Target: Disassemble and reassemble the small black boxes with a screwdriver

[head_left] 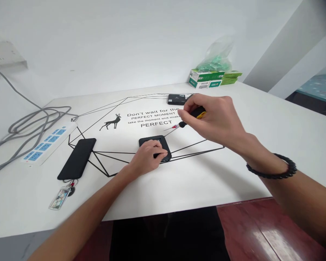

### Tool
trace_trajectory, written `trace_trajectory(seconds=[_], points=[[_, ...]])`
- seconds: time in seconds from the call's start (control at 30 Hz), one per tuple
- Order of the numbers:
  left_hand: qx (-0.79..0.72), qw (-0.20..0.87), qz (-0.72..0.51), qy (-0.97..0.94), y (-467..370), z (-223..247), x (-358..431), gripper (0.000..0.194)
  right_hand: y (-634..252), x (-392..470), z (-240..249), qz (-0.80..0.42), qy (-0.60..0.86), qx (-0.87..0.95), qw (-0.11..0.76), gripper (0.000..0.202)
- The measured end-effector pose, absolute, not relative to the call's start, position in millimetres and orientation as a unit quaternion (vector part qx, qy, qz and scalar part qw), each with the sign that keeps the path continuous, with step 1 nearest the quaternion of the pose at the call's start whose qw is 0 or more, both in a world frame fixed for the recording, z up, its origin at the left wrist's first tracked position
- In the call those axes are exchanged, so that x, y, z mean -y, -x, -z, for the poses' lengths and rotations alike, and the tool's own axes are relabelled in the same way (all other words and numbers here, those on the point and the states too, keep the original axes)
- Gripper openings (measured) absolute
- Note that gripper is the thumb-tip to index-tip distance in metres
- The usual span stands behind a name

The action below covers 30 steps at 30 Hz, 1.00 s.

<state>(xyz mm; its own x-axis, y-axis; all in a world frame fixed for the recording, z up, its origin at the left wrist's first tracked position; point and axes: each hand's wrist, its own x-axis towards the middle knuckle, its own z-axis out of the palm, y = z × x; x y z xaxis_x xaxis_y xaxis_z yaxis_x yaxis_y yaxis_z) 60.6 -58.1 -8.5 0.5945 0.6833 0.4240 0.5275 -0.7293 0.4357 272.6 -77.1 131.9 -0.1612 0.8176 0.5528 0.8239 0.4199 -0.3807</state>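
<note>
Screwdriver (182,124) sits gripped in the right hand (212,116), its black and yellow handle partly hidden behind the curled fingers and thumb. The shaft slants down and to the left, with a small patch of red and white near the handle. Its thin end comes close to the far right corner of a black device (166,145); whether it touches cannot be told.

The device lies flat on the worktop (195,181), near the middle and in front of the person. The left hand (149,156) rests on top of it with fingers bent and the thumb near the fingertips, covering much of the surface. Whether that hand pinches a part or only presses down cannot be told.

A black bracelet (288,166) circles the right wrist. Behind the right hand, toward the back, lies a second device (176,99), also black, with a pale label. Left of the left hand lies a black phone (77,158), and a keychain (60,197) lies at its near end. Farther left, a power strip (50,142) with blue sockets sits beside a loosely looped grey cable (40,119).

At the back right, green and white cartons (206,79) carry a clear plastic bag (218,54) with green inside. A deer print (112,122) and black lettering (156,124) mark the worktop.
</note>
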Motion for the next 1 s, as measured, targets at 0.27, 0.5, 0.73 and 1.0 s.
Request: trace_trajectory(seconds=[0.27, 0.5, 0.73, 1.0], points=[[-0.320, 0.101, -0.243, -0.910, -30.9, -0.9, 48.2, 0.028, -281.0, 99.0, -134.6, -0.027, 0.530, 0.770, 0.355, 0.016], [-0.363, 0.059, -0.194, -0.909, -12.9, -3.8, 36.4, 0.040, -264.6, 89.6, -114.1, -0.066, 0.500, 0.816, 0.283, 0.016], [-0.353, 0.074, -0.157, -0.920, -15.9, -9.4, 39.2, 0.035, -260.1, 83.4, -110.0, -0.059, 0.486, 0.831, 0.262, 0.014], [-0.354, 0.075, -0.158, -0.919, -14.6, -6.7, 39.2, 0.037, -257.5, 81.9, -109.6, -0.056, 0.492, 0.834, 0.242, 0.016]])
